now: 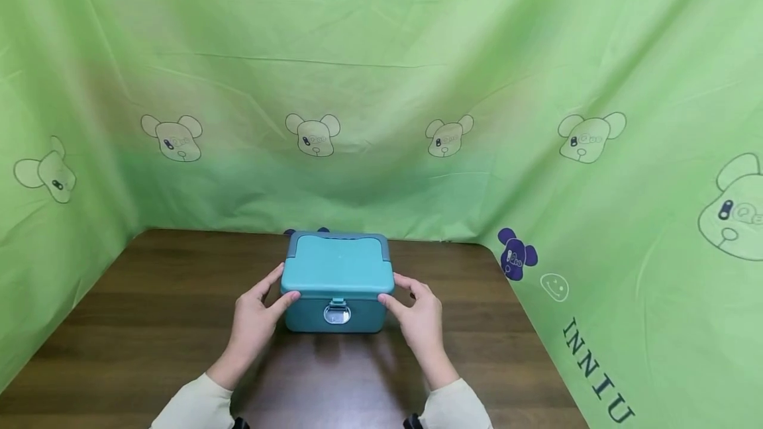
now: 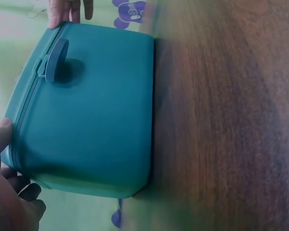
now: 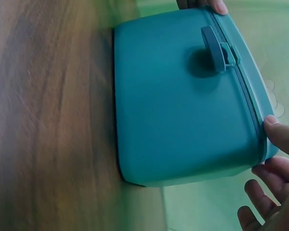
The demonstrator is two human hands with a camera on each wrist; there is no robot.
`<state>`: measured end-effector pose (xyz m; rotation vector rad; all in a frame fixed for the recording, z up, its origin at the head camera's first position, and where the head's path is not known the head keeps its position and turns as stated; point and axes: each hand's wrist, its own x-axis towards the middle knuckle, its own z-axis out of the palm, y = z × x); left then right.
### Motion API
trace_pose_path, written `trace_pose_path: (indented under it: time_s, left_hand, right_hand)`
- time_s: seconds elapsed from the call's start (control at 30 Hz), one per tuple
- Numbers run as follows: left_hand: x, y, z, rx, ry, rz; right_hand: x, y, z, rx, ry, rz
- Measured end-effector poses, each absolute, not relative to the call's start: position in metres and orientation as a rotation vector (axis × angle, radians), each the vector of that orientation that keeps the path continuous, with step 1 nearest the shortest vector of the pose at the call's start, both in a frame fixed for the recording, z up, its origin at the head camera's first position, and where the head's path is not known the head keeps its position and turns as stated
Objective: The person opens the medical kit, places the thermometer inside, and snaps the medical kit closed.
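Observation:
A teal lidded box [image 1: 341,315] sits on the wooden table, its lid down and a blue-grey handle [image 1: 383,247] folded flat along the lid's back and sides. On the front hangs a latch [image 1: 337,314]; both wrist views show this latch [image 2: 56,60] tilted out from the wall. My left hand [image 1: 252,324] grips the lid's left front corner, thumb in front and fingers along the side. At the opposite corner, my right hand [image 1: 424,320] holds the lid likewise, with its lower fingers [image 3: 260,197] loosely bent off the side in the right wrist view.
The brown wooden table [image 1: 149,323] extends on both sides of the box and toward me. A green cloth [image 1: 381,190] printed with bear heads hangs behind the table and along its left and right edges.

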<state>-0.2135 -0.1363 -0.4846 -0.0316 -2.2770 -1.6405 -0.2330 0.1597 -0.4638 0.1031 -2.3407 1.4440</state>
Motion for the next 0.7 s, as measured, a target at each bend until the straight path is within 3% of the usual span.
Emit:
trace_pose_path:
  time_s: [0.7]
  left_hand:
    - [-0.225,-0.126,-0.493,-0.060,-2.205,-1.684]
  right_hand:
    - [-0.236,0.146,-0.476,0.031,-2.250,1.371]
